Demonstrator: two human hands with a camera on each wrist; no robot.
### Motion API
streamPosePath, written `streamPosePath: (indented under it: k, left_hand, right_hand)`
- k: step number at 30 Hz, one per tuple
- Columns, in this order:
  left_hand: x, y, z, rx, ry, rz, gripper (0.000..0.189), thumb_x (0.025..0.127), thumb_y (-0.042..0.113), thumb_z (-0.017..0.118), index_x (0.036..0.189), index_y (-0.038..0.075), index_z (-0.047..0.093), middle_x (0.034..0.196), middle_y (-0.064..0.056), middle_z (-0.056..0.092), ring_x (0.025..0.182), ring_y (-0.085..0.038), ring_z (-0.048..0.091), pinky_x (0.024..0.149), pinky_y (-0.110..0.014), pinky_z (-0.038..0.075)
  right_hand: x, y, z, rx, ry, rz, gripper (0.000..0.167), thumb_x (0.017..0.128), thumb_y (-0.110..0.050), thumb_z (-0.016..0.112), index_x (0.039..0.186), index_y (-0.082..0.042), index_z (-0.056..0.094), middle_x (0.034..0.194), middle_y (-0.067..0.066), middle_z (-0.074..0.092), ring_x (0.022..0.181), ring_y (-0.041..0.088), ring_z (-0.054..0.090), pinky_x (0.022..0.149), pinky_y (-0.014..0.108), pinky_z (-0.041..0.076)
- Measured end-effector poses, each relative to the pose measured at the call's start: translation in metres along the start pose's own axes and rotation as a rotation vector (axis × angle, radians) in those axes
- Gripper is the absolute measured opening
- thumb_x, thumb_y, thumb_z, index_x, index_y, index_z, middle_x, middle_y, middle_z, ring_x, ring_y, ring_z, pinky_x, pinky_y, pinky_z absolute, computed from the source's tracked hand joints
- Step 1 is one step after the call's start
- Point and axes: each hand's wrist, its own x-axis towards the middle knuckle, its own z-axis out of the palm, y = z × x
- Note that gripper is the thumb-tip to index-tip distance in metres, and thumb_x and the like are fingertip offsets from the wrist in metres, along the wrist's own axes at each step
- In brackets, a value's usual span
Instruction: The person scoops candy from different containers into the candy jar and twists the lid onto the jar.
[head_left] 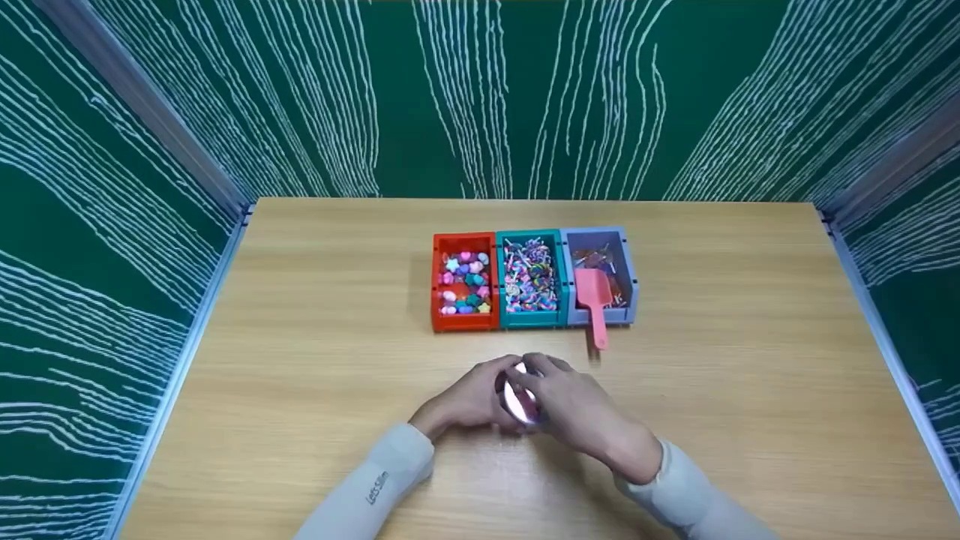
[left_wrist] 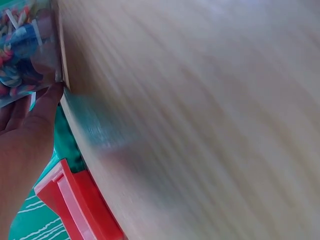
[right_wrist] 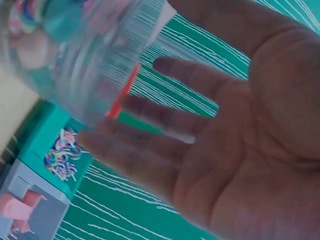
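My left hand (head_left: 476, 394) grips a clear jar (left_wrist: 22, 50) from its left side. Through the jar's wall show colourful beads and small lollipop-like pieces with white sticks. On the jar's top is a shiny round lid (head_left: 519, 401), tilted toward the head camera. My right hand (head_left: 577, 409) reaches over the jar from the right, its fingers bent at the lid's edge. In the right wrist view the fingertips (right_wrist: 131, 107) lie along a red-edged rim, with the palm facing the jar's top. Threads ring the jar's neck. Both hands are close above the table.
Three joined bins stand behind the hands: a red bin (head_left: 465, 324) of beads, a teal bin (head_left: 532, 321) of lollipop-like pieces and a grey-violet bin (head_left: 631, 292) of small clear-wrapped pieces. A pink scoop (head_left: 595, 289) leans over the last one's front. Green walls enclose the wooden table (head_left: 322, 300).
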Motion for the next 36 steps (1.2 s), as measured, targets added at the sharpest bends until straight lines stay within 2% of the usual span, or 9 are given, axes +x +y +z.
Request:
streamPosePath:
  k: [4, 10, 17, 22, 25, 28, 31, 33, 36]
  left_hand:
    - [-0.001, 0.0, 0.0, 0.001, -0.002, 0.009, 0.09, 0.077, 0.027, 0.096, 0.155, 0.027, 0.05, 0.149, 0.008, 0.059, 0.139, -0.018, 0.054, 0.121, -0.043, 0.04]
    - [0.0, 0.002, 0.002, -0.015, 0.01, -0.004, 0.089, 0.076, 0.021, 0.097, 0.152, 0.027, 0.053, 0.148, 0.007, 0.06, 0.138, -0.017, 0.055, 0.122, -0.039, 0.039]
    - [0.003, 0.002, 0.002, 0.006, 0.023, 0.019, 0.085, 0.073, 0.015, 0.097, 0.148, 0.022, 0.056, 0.145, 0.004, 0.062, 0.134, -0.016, 0.056, 0.121, -0.036, 0.039]
    - [0.004, 0.0, 0.002, 0.031, 0.018, -0.006, 0.086, 0.074, 0.012, 0.095, 0.15, 0.021, 0.055, 0.146, 0.002, 0.061, 0.134, -0.018, 0.056, 0.121, -0.039, 0.039]
    - [0.004, 0.001, 0.002, 0.045, 0.015, -0.011, 0.088, 0.074, 0.013, 0.095, 0.152, 0.019, 0.054, 0.148, 0.0, 0.06, 0.134, -0.019, 0.056, 0.121, -0.04, 0.039]
    - [0.002, 0.001, 0.003, 0.046, 0.019, -0.008, 0.092, 0.074, 0.018, 0.096, 0.154, 0.016, 0.051, 0.151, -0.002, 0.059, 0.138, -0.019, 0.054, 0.123, -0.039, 0.037]
    - [0.001, 0.001, 0.004, 0.019, 0.025, 0.007, 0.092, 0.073, 0.021, 0.097, 0.154, 0.014, 0.052, 0.15, -0.001, 0.059, 0.139, -0.018, 0.053, 0.123, -0.037, 0.036]
    - [0.001, 0.001, 0.003, 0.004, 0.027, 0.022, 0.092, 0.073, 0.024, 0.098, 0.153, 0.014, 0.053, 0.148, 0.001, 0.061, 0.138, -0.016, 0.054, 0.122, -0.036, 0.037]
    - [0.001, 0.001, 0.002, 0.024, 0.023, 0.038, 0.093, 0.073, 0.029, 0.098, 0.153, 0.016, 0.053, 0.147, 0.003, 0.062, 0.136, -0.017, 0.056, 0.121, -0.038, 0.039]
  right_hand:
    - [0.004, -0.001, 0.001, -0.044, 0.055, -0.064, 0.064, 0.076, -0.004, 0.095, 0.135, -0.004, 0.07, 0.127, 0.023, 0.064, 0.109, 0.04, 0.068, 0.085, 0.055, 0.062]
    - [0.007, -0.004, 0.003, -0.065, 0.081, -0.016, 0.059, 0.072, -0.002, 0.095, 0.126, -0.002, 0.072, 0.111, 0.022, 0.065, 0.086, 0.032, 0.068, 0.074, 0.047, 0.063]
    - [0.008, -0.011, 0.009, -0.056, 0.121, 0.113, 0.06, 0.075, -0.013, 0.097, 0.126, 0.003, 0.07, 0.108, 0.025, 0.065, 0.078, 0.034, 0.069, 0.074, 0.048, 0.064]
    - [0.005, -0.016, 0.018, -0.129, 0.196, 0.132, 0.064, 0.078, -0.025, 0.096, 0.123, 0.009, 0.067, 0.103, 0.028, 0.063, 0.072, 0.037, 0.069, 0.065, 0.049, 0.064]
    - [0.001, -0.015, 0.019, -0.161, 0.185, 0.133, 0.069, 0.081, -0.029, 0.094, 0.131, 0.008, 0.065, 0.112, 0.029, 0.063, 0.082, 0.039, 0.07, 0.067, 0.05, 0.064]
    - [-0.005, -0.012, 0.017, -0.106, 0.118, 0.135, 0.08, 0.081, -0.03, 0.094, 0.144, 0.002, 0.058, 0.135, 0.033, 0.057, 0.109, 0.049, 0.067, 0.084, 0.059, 0.062]
    - [-0.008, -0.008, 0.011, -0.036, 0.059, 0.1, 0.083, 0.083, -0.026, 0.093, 0.152, -0.005, 0.053, 0.153, 0.034, 0.044, 0.131, 0.057, 0.055, 0.097, 0.068, 0.054]
    - [-0.009, -0.006, 0.008, -0.01, 0.048, 0.055, 0.078, 0.084, -0.018, 0.092, 0.151, -0.007, 0.055, 0.156, 0.034, 0.043, 0.134, 0.06, 0.051, 0.096, 0.071, 0.053]
    - [-0.006, -0.005, 0.004, -0.027, 0.024, 0.013, 0.07, 0.085, -0.006, 0.088, 0.149, -0.009, 0.06, 0.151, 0.031, 0.05, 0.13, 0.058, 0.055, 0.092, 0.068, 0.056]
